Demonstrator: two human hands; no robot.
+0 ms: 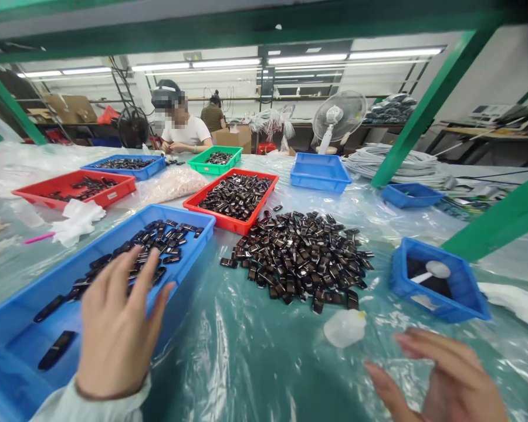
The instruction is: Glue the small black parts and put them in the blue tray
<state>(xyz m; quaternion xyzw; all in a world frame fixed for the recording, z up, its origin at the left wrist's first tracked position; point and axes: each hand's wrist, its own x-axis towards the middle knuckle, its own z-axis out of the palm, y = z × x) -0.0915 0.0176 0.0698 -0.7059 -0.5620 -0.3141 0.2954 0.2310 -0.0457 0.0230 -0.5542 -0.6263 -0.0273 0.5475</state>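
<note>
My left hand [118, 322] hovers over the long blue tray [189, 275], fingers spread, holding nothing. Several small glossy black plastic pieces [162, 243] lie loose in that tray, some hidden behind my fingers. At the lower right, my right hand [440, 375] is slightly blurred, with thumb and fingers apart and nothing between them. Left of its fingertips, a small translucent white bottle [345, 328] lies on the plastic-covered table. Beyond the bottle spreads a large heap of the black pieces [305, 255].
A red tray [242, 225] of black pieces stands behind the heap. To the right, a small blue bin [440, 308] holds dark material and a white scoop [435, 271]. Green posts [422, 111] rise at the right. A co-worker [185, 132] sits across the table.
</note>
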